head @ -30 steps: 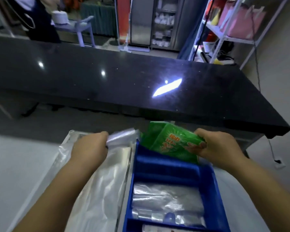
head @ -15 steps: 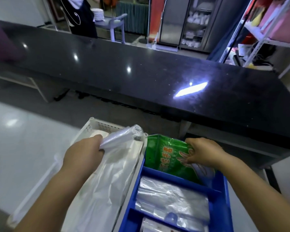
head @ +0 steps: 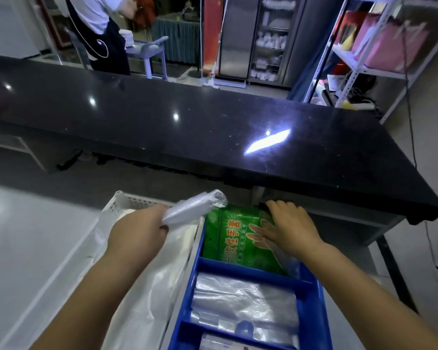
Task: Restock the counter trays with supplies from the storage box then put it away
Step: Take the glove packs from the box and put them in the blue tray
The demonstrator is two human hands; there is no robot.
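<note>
A blue divided tray [head: 311,296] stands in front of me on the right. In its far compartment lies a green pack of disposable gloves [head: 234,242], and my right hand [head: 290,227] rests flat on top of it, fingers spread. The middle compartment holds a stack of clear plastic bags [head: 243,301]. To the left stands a white perforated basket [head: 127,202] lined with white plastic. My left hand [head: 138,232] is over it, shut on a roll of clear plastic bags [head: 196,207].
A long black counter top [head: 187,127] runs across just beyond the trays, its edge overhanging my right hand. A person in an apron [head: 99,29] stands behind it at the far left. White metal shelving [head: 364,69] is at the back right.
The green glove pack has gone down from above the tray into the far compartment and now lies flat under my right hand. My left hand has kept the roll over the basket.
</note>
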